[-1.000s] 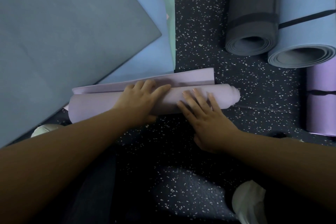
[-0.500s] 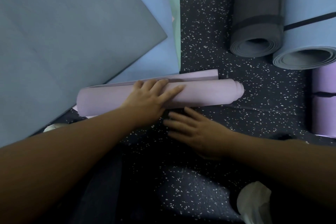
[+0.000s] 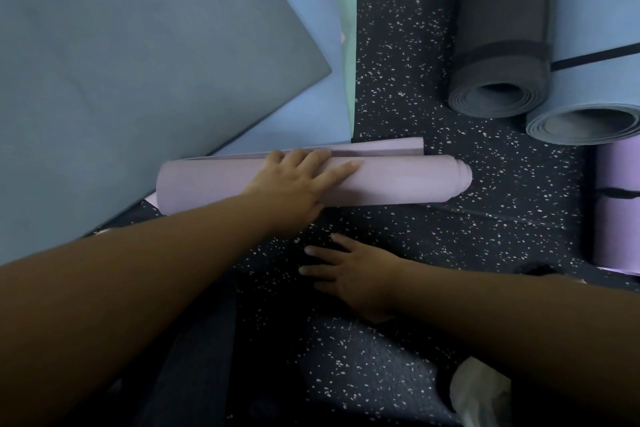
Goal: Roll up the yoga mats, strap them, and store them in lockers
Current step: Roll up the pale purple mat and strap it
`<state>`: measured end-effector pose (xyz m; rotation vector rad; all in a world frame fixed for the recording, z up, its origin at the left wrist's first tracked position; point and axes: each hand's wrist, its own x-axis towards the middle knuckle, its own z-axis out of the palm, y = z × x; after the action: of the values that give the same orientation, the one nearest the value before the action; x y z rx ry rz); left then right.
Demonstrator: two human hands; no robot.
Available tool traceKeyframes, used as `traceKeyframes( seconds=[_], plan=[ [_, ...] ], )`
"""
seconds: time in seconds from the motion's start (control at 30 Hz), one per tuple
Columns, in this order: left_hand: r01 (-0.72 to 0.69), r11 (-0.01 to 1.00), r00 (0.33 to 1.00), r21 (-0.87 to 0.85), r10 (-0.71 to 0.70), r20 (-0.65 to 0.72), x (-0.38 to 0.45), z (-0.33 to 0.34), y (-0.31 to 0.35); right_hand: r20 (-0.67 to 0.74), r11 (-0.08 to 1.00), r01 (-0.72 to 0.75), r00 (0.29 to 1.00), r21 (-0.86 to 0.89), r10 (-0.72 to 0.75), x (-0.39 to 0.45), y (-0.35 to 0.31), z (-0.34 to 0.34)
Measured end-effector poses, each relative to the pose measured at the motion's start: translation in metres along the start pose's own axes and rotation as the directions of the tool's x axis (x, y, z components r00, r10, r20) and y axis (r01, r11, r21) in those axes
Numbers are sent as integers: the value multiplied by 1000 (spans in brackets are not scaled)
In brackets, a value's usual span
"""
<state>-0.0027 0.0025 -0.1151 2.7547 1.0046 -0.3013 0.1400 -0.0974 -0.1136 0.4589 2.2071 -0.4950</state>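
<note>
One mat is in hand: the left hand [image 3: 294, 180] lies flat, fingers straight, on the lilac roll [image 3: 398, 180], its loose tail just beyond that grip. Right hand [image 3: 349, 274] rests spread on the floor [image 3: 415, 80], holding nothing; strapping likely comes next.

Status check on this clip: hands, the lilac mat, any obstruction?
Left hand flat on lilac mat, nearly rolled, unstrapped. Right hand open on floor, off the mat. Flat mats just beyond the roll.

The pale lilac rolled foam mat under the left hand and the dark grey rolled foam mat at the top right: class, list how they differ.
The pale lilac rolled foam mat has no strap and a loose flap; the dark grey rolled foam mat wears a dark strap. The lilac one lies crosswise under the left hand; the grey one points toward the camera, untouched. Both lie on the speckled floor.
</note>
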Motion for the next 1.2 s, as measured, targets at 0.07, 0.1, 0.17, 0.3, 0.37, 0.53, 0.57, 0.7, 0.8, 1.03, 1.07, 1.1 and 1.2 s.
traceKeyframes(
  seconds=[0.07,0.1,0.17,0.3,0.37,0.53,0.57,0.7,0.8,1.03,1.07,1.1,1.2],
  plan=[
    [12,1000,1000,16,-13,28,1,0,1,-60,1000,-22,998,12,23,-6,3,1],
    [18,1000,999,8,-18,29,1,0,2,-131,999,-24,991,35,28,-9,5,3],
    [24,1000,999,-7,-24,22,2,-1,1,-290,995,-43,955,90,67,-16,13,7],
    [17,1000,1000,-4,-18,-23,3,1,0,-441,968,-137,870,208,218,-38,41,40],
    [35,999,999,-15,-35,1,5,0,0,-411,941,-254,851,223,327,-58,56,57],
    [64,997,998,-50,-63,28,10,-2,-3,-413,894,-409,793,185,448,-90,69,80],
    [64,996,998,-59,-63,29,11,-1,-4,-423,897,-396,791,198,442,-90,66,78],
    [65,996,997,-59,-63,35,11,0,-4,-337,897,-340,840,284,425,-70,47,59],
    [71,995,997,-73,-68,36,12,-2,-4,-266,877,-377,850,296,455,-53,40,45],
    [67,996,997,-65,-64,48,12,-2,-4,-132,851,-431,865,300,484,-53,48,46],
    [65,996,997,-62,-63,42,12,-2,-4,-113,849,-431,869,307,482,-54,48,48],
    [64,996,997,-60,-62,37,12,-1,-4,-105,843,-431,869,321,484,-55,47,49],
    [67,996,997,-64,-65,27,12,0,-4,-103,818,-419,864,395,493,-56,46,48]
  ],
)
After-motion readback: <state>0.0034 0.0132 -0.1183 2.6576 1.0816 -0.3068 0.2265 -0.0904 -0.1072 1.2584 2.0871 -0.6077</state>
